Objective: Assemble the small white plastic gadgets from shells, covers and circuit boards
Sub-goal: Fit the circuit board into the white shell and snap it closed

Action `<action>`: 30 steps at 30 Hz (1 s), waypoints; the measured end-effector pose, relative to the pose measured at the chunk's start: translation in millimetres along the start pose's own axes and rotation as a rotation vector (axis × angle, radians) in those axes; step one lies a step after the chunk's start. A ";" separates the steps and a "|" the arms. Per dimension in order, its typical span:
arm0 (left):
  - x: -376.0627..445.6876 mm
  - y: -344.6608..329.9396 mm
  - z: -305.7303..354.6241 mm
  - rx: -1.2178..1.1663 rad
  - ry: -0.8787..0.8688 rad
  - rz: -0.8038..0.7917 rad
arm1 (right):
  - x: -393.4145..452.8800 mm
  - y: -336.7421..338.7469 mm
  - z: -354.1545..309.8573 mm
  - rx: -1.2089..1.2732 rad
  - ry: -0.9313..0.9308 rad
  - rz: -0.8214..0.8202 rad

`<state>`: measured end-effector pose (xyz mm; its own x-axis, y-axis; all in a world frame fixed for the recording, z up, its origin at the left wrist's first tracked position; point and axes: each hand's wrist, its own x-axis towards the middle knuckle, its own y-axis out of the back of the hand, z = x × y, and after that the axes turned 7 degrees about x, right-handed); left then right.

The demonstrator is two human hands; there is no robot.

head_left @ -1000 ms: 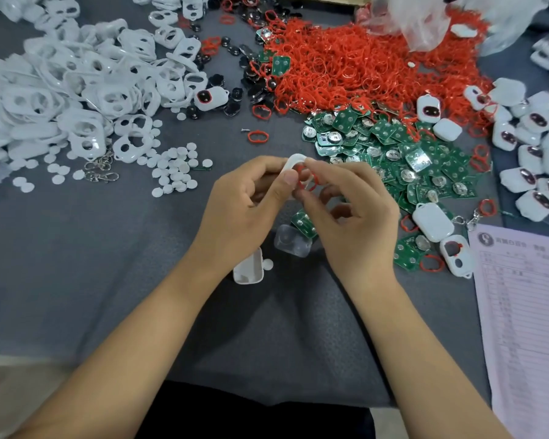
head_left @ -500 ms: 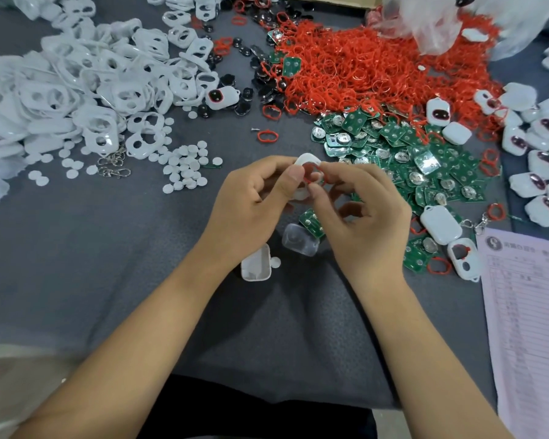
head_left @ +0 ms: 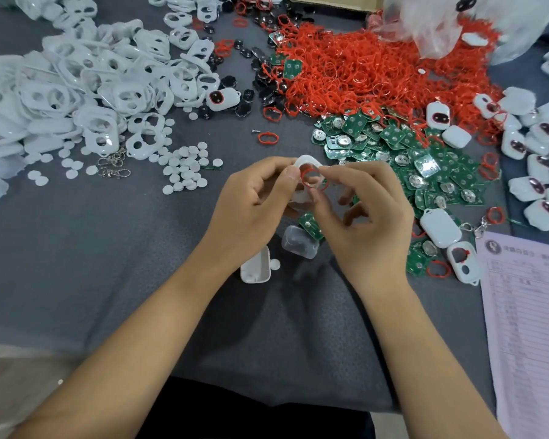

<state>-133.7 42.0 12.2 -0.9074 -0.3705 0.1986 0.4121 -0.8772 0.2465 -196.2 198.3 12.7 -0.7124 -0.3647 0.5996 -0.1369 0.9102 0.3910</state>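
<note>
Pinching a white cover (head_left: 305,162) together, the left hand (head_left: 251,204) grips its edge while the right hand (head_left: 371,217) fingers a red ring (head_left: 311,179) against it, circuit boards (head_left: 425,166) just beyond the right hand.

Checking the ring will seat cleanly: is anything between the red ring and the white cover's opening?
Nothing visible: the red ring already lies against the white cover, pinched by the left hand and right hand.

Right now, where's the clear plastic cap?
Head view, centre: the clear plastic cap lies on the grey cloth just below both hands, right of an open white shell.
</note>
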 end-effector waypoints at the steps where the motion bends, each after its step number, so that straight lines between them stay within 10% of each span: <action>1: -0.7 -0.2 0.1 0.020 -0.014 -0.008 | 0.1 -0.1 0.7 0.009 -0.007 -0.005; 30: -2.5 2.5 -0.5 -0.039 -0.008 -0.126 | 4.4 4.2 4.5 0.368 -0.299 -0.089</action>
<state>-130.4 40.5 11.8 -0.9509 -0.2548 0.1757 0.2917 -0.9277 0.2330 -203.0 201.4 13.9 -0.8460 -0.4213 0.3269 -0.4027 0.9066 0.1261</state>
